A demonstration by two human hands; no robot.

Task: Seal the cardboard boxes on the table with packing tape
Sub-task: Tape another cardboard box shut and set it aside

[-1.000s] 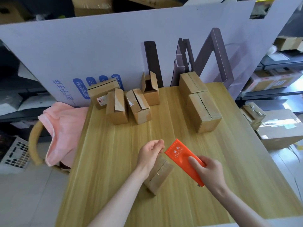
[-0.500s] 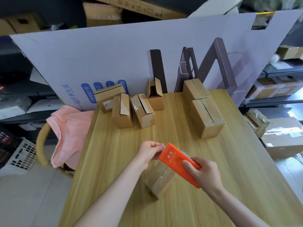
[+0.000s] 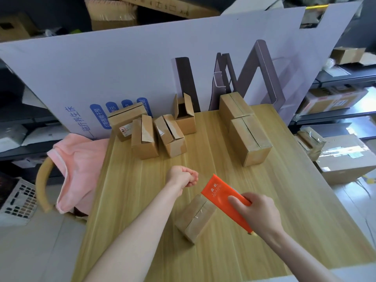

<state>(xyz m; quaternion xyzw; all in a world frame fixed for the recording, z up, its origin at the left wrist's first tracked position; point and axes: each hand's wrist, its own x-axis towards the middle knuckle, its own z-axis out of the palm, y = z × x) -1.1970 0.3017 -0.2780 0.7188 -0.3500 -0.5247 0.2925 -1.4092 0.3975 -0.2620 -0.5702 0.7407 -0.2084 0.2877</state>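
Gripping right hand (image 3: 258,214): fingers curled round flat, glossy orange dispenser (image 3: 221,192).
Left hand (image 3: 183,177): fingers curled tight.
Small box (image 3: 195,218): matte cardboard, taped; bare wooden table (image 3: 284,200) around.

Both bare forearms reach forward, the left crossing in from the lower left, the right from the lower right. The left grip (image 3: 182,177) is the farther out, its fingers curled into a fist with nothing showing inside. The right grip (image 3: 259,215) sits nearer, back of the hand up, fingers wrapped round an orange tape dispenser (image 3: 220,192), one finger laid flat on its upper face.
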